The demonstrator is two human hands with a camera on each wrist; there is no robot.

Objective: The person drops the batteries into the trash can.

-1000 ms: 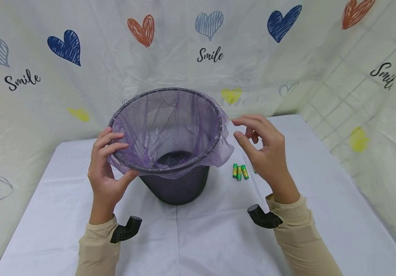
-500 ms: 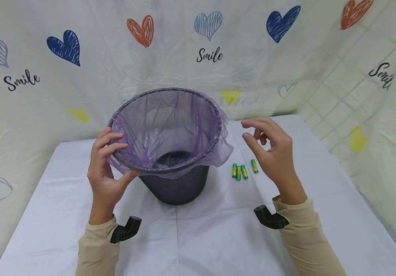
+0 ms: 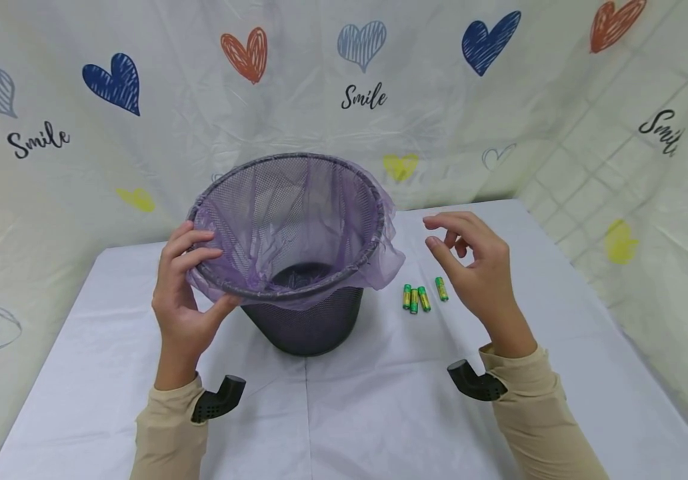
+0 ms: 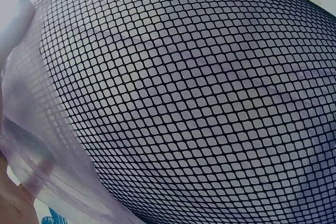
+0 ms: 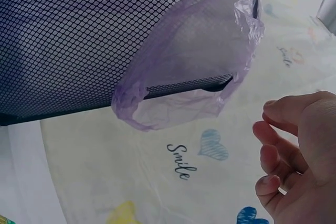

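A black mesh wastebasket stands on the white-covered table, its mouth tipped toward me. Thin purple plastic, a bin liner, lines its inside and folds out over the rim. My left hand grips the rim at the near left, fingers over the edge and thumb along the front. In the left wrist view the mesh wall fills most of the picture. Off to the right, my right hand hovers apart from the liner with loosely bent fingers and nothing held. The right wrist view shows the liner's loose edge beside that hand.
Three green-and-yellow batteries lie side by side right of the wastebasket. One more battery lies a little apart, near my right hand. The table ends at a cloth backdrop printed with hearts.
My right hand has drawn away from the liner to the right and slightly down, uncovering the separate battery. The left hand and wastebasket have stayed in place.
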